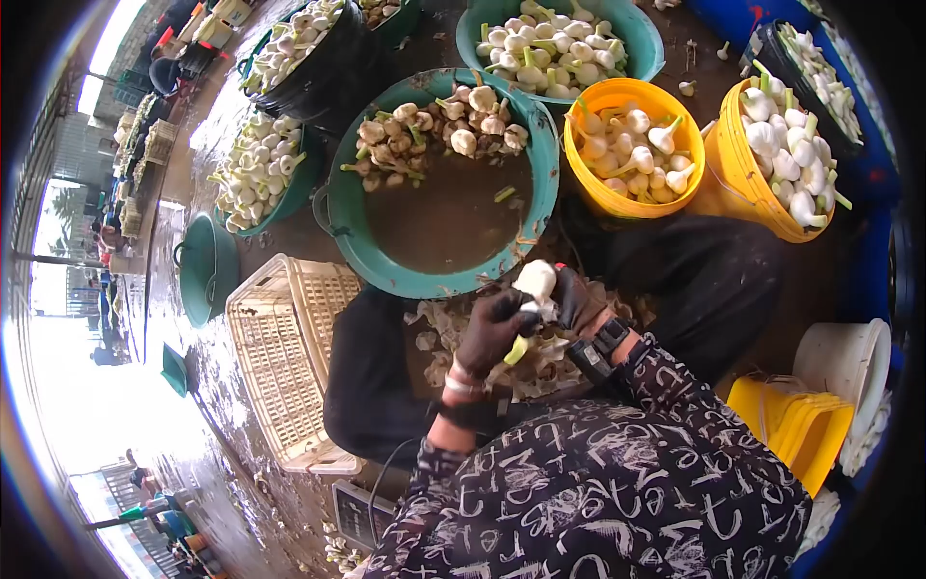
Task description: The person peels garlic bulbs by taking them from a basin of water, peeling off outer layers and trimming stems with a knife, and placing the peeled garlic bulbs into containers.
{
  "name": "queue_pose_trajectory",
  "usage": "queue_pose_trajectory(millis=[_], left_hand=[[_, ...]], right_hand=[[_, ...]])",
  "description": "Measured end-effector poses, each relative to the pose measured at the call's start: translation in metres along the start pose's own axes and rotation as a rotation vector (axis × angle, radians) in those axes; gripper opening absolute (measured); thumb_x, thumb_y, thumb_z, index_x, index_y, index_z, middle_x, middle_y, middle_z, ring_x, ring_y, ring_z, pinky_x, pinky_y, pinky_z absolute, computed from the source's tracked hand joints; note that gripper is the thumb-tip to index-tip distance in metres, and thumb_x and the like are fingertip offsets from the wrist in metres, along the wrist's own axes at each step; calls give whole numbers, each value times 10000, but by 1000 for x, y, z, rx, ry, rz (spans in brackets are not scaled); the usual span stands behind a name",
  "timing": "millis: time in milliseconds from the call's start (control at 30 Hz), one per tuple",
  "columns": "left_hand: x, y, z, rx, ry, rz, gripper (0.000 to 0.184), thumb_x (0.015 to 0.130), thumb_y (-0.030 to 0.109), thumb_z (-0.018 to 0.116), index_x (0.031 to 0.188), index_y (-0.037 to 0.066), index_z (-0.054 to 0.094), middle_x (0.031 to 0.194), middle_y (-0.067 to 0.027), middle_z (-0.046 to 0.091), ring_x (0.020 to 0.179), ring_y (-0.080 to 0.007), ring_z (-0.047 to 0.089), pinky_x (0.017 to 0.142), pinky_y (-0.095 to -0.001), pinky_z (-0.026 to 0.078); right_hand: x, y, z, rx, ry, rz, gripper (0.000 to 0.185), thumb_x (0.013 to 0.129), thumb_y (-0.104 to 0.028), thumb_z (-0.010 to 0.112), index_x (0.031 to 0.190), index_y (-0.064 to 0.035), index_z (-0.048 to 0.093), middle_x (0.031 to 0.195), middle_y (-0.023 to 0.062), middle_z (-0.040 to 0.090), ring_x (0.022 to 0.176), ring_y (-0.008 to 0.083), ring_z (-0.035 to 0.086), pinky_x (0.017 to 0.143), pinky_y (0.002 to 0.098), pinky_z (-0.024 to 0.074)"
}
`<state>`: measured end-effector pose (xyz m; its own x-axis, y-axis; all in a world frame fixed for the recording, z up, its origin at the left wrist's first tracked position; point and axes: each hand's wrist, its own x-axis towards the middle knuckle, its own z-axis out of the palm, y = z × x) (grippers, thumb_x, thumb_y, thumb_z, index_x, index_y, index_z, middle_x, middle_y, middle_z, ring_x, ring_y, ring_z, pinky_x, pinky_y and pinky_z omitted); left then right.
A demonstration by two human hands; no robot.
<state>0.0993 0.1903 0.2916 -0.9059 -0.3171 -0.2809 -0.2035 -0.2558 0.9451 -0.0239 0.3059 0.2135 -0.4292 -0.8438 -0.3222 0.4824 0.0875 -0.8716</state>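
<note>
Dark-gloved, my left hand point(492, 326) is closed around the lower part of a white garlic bulb point(536, 279). A cut pale green garlic stem point(516, 350) shows just below that hand. My right hand point(581, 303), also gloved, presses its closed fingers against the bulb's other side. A small red spot shows at its fingertips; I cannot tell what it is. Under both hands lies a heap of papery garlic skins point(540, 372) between my legs. Just beyond stands a green tub point(347, 217) with unpeeled garlic bulbs point(395, 140) along its far side.
Yellow buckets point(632, 207) point(719, 183) of cleaned garlic stand at the right front. Another green tub point(466, 34) of garlic is behind. A cream plastic crate point(289, 376) lies at my left. Stacked yellow containers point(786, 425) and a white bucket point(849, 352) sit at my right.
</note>
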Motion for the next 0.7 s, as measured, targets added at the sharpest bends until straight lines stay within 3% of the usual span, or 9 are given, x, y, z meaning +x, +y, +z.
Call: queue_pose_trajectory(millis=[33, 167, 200, 233, 267, 433, 600, 633, 700], left_hand=[[-10, 10, -1, -13, -63, 16, 170, 769, 33, 658, 921, -25, 612, 773, -40, 628, 699, -96, 571, 641, -231, 466], [-22, 16, -22, 38, -211, -117, 292, 768, 32, 667, 1037, -35, 574, 950, -71, 618, 854, -124, 575, 773, -274, 481], [-15, 0, -28, 210, -37, 25, 330, 774, 45, 671, 1074, -32, 556, 1011, -76, 601, 906, -130, 562, 815, -280, 468], [-9, -6, -29, 379, 136, 164, 368, 781, 58, 676, 1111, -29, 538, 1072, -81, 584, 958, -136, 550, 856, -286, 455], [-3, -12, -30, 303, 205, 120, 402, 784, 64, 680, 1142, -22, 519, 1106, -79, 573, 992, -135, 543, 877, -275, 441], [17, -26, -6, 191, 127, 163, 418, 741, 62, 728, 1102, -22, 534, 1049, -85, 599, 934, -136, 564, 839, -280, 456], [14, -32, 4, 316, 259, 119, 316, 697, 94, 771, 936, -6, 589, 868, -62, 642, 798, -122, 587, 733, -269, 475], [13, -34, 5, 297, 316, 106, 286, 697, 97, 772, 900, -6, 599, 834, -53, 644, 767, -120, 586, 709, -265, 476], [12, -35, 7, 286, 343, 97, 244, 705, 95, 765, 862, -4, 606, 803, -42, 639, 728, -107, 578, 678, -253, 472]], right_hand=[[3, 17, -6, 785, 5, 48, 318, 901, -237, 438, 1088, 2, 534, 1045, 121, 604, 887, 230, 605, 803, 319, 493], [-2, -21, -3, -341, -69, -471, 298, 827, -148, 559, 1087, -3, 551, 1005, 90, 623, 911, 188, 610, 812, 333, 491], [8, -14, -4, -421, -2, -643, 354, 723, -104, 665, 1056, -19, 578, 971, 85, 636, 896, 172, 618, 805, 315, 489], [7, -19, -1, -422, -1, -647, 354, 723, -104, 665, 1056, -19, 578, 971, 85, 636, 896, 172, 618, 805, 315, 489], [3, -24, 2, -400, -40, -576, 349, 720, -120, 670, 1043, -18, 583, 968, 89, 637, 899, 179, 619, 810, 311, 486], [9, 0, -2, -477, -167, -613, 318, 684, -105, 680, 984, -40, 597, 924, 96, 637, 873, 227, 619, 772, 316, 482], [23, 39, -11, -134, -86, -318, 200, 734, -124, 652, 908, -38, 601, 861, 77, 626, 800, 211, 606, 715, 309, 478], [22, 34, -7, -72, -68, -260, 241, 831, -254, 498, 886, -46, 605, 841, 66, 630, 760, 189, 609, 688, 291, 494], [17, 25, -2, -9, -50, -199, 428, 928, -385, 345, 865, -54, 609, 821, 55, 634, 720, 167, 611, 661, 272, 509]])
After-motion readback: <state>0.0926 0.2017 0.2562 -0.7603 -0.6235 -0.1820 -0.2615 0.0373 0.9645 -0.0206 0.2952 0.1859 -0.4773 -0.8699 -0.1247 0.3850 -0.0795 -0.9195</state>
